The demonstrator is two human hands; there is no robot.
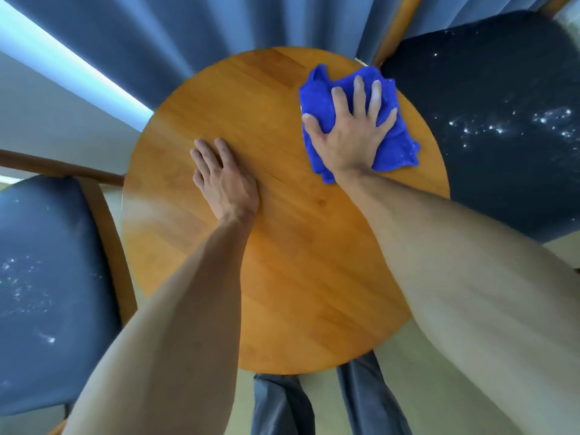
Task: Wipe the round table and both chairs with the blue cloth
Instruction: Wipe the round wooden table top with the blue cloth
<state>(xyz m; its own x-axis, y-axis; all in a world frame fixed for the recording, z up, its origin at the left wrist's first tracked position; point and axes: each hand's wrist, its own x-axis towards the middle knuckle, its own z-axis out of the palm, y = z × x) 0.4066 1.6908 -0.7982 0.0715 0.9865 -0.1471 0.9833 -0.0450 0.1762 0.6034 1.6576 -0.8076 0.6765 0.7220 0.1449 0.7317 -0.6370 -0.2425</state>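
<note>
R hand (351, 136), fingers spread flat, presses the blue cloth (392, 146) on the round wooden table (298, 262), upper right of frame. L hand (224, 180) lies flat on the tabletop at centre, holding nothing. Blue-cushioned chairs w/ white specks: left chair (47, 277), right chair (502, 120). Blue curtain (188, 36) at top.

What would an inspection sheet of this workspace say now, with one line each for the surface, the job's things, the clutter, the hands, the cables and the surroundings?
Surface: round wooden table, bare apart from the cloth and hands.
Job's things: blue cloth bunched near the far right edge; left chair and right chair have dark seats with white specks.
Clutter: nothing seen.
Hands: right hand presses flat on the cloth, fingers spread; left hand rests flat on the table.
Cables: nothing seen.
Surroundings: blue curtain behind the table; pale floor below.
</note>
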